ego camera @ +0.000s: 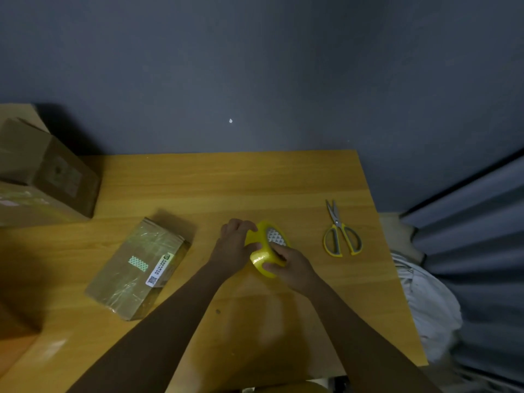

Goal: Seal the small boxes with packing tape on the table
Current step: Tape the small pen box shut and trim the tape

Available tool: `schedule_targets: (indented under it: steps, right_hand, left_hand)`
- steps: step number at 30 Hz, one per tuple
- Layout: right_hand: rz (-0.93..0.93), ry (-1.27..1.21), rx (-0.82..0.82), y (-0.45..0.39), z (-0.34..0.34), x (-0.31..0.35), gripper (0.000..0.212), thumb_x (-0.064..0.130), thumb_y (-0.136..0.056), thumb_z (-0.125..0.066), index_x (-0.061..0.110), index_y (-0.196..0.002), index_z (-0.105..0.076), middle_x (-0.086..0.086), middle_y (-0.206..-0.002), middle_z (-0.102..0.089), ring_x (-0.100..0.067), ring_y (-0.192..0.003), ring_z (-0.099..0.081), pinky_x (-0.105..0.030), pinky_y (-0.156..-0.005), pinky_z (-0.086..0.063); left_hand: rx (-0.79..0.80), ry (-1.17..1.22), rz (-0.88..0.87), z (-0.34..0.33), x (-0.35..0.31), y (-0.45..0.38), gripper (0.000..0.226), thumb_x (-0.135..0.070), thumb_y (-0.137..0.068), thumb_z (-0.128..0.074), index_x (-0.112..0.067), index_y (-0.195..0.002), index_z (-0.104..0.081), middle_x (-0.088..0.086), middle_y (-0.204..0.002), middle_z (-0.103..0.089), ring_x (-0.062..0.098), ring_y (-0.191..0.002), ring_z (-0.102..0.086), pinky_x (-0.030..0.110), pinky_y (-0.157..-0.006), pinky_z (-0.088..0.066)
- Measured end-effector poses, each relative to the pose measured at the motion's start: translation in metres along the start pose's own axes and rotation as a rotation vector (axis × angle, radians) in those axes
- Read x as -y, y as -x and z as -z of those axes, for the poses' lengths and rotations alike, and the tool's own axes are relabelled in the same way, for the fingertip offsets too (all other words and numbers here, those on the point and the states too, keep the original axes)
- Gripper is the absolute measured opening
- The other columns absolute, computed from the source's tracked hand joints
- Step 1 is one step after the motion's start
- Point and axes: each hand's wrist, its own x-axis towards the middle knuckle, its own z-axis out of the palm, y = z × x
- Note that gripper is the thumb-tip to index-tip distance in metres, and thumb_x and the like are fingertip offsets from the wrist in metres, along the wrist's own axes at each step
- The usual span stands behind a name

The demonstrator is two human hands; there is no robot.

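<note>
The yellow roll of packing tape (pixel 266 248) stands tilted on edge near the middle of the wooden table (pixel 226 180), held between both hands. The left hand (pixel 234 245) curls over its far left side with the thumb pressed against the outer face, while the right hand (pixel 289 265) grips the near edge, fingers wrapped round the rim and thumb under it. The grip suggests the person is hunting for the loose end of the tape, so the step in hand looks like preparation rather than sealing. The small flat box (pixel 136 268) lies apart to the left, already glossy with film and bearing a white label; whether it needs more tape cannot be told. Next, the free end must be peeled up and drawn out towards a box. The scissors (pixel 341 232) lie shut to the right, within reach for cutting. Larger cartons (pixel 42 171) are stacked at the far left corner.
</note>
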Motion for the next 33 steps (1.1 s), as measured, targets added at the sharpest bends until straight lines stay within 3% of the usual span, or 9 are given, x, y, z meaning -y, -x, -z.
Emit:
schedule_targets:
  steps: [5, 8, 11, 15, 20, 24, 27, 33]
  right_hand:
    - [-0.024, -0.132, -0.029, 0.0, -0.001, -0.005, 0.07, 0.041, -0.079, -0.068, 0.02, -0.142, -0.048, 0.002, -0.138, -0.056, -0.016, -0.125, -0.053, -0.043, -0.102, -0.044]
    - [-0.025, -0.159, -0.027, 0.0, 0.002, -0.007, 0.065, 0.03, -0.083, -0.071, 0.016, -0.142, -0.049, -0.001, -0.136, -0.057, -0.016, -0.124, -0.054, -0.044, -0.102, -0.045]
    - [-0.026, -0.189, -0.005, 0.0, 0.007, -0.006, 0.054, 0.015, -0.09, -0.067, 0.016, -0.141, -0.049, -0.001, -0.132, -0.059, -0.016, -0.119, -0.056, -0.035, -0.096, -0.048]
    - [-0.028, -0.249, 0.017, -0.001, 0.012, -0.005, 0.049, 0.011, -0.091, -0.065, 0.018, -0.137, -0.051, 0.003, -0.121, -0.062, -0.011, -0.109, -0.058, -0.022, -0.084, -0.047]
    - [-0.028, -0.29, 0.015, -0.003, 0.013, -0.005, 0.045, 0.01, -0.091, -0.065, 0.026, -0.131, -0.053, 0.003, -0.118, -0.063, -0.01, -0.106, -0.059, -0.027, -0.087, -0.049]
    - [-0.025, -0.314, 0.023, -0.002, 0.015, -0.004, 0.046, 0.006, -0.09, -0.065, 0.033, -0.124, -0.05, 0.005, -0.114, -0.063, -0.003, -0.099, -0.06, -0.02, -0.083, -0.049]
    - [-0.025, -0.339, 0.027, -0.002, 0.016, -0.003, 0.047, 0.005, -0.09, -0.065, 0.031, -0.126, -0.05, 0.004, -0.115, -0.062, -0.009, -0.104, -0.058, -0.027, -0.088, -0.049]
    - [-0.028, -0.363, 0.038, 0.0, 0.017, -0.003, 0.049, 0.003, -0.091, -0.063, 0.028, -0.13, -0.049, 0.007, -0.113, -0.062, 0.004, -0.094, -0.059, -0.01, -0.075, -0.048]
  left_hand:
    - [0.011, -0.014, -0.027, -0.001, -0.012, -0.003, 0.029, -0.021, -0.093, -0.06, -0.011, -0.119, -0.052, 0.009, -0.125, -0.044, 0.03, -0.12, -0.036, 0.037, -0.094, -0.035]
    - [0.022, -0.023, -0.042, -0.002, -0.016, -0.003, 0.025, -0.021, -0.094, -0.058, -0.012, -0.116, -0.052, 0.009, -0.122, -0.043, 0.028, -0.118, -0.036, 0.037, -0.092, -0.036]
    - [0.015, -0.057, -0.042, -0.003, -0.018, -0.003, 0.015, -0.022, -0.096, -0.055, -0.014, -0.109, -0.052, 0.007, -0.117, -0.038, 0.025, -0.115, -0.033, 0.042, -0.095, -0.037]
    - [0.006, -0.077, -0.012, 0.004, -0.027, -0.008, 0.029, -0.027, -0.095, -0.057, -0.022, -0.123, -0.049, 0.006, -0.125, -0.033, 0.025, -0.121, -0.029, 0.041, -0.096, -0.033]
    - [0.018, -0.082, -0.002, 0.007, -0.03, -0.011, 0.029, -0.027, -0.094, -0.058, -0.021, -0.122, -0.051, 0.006, -0.127, -0.033, 0.025, -0.125, -0.028, 0.04, -0.098, -0.032]
    - [0.026, -0.087, -0.008, 0.004, -0.031, -0.009, 0.02, -0.027, -0.095, -0.056, -0.018, -0.114, -0.054, 0.006, -0.126, -0.034, 0.026, -0.124, -0.028, 0.04, -0.099, -0.032]
    - [0.011, -0.067, -0.011, 0.003, -0.031, -0.007, 0.019, -0.027, -0.096, -0.055, -0.019, -0.113, -0.053, 0.006, -0.127, -0.032, 0.026, -0.125, -0.026, 0.042, -0.1, -0.031]
    - [0.022, -0.064, 0.018, 0.005, -0.033, -0.008, 0.028, -0.028, -0.095, -0.058, -0.026, -0.121, -0.049, 0.005, -0.137, -0.026, 0.025, -0.133, -0.018, 0.045, -0.102, -0.027]
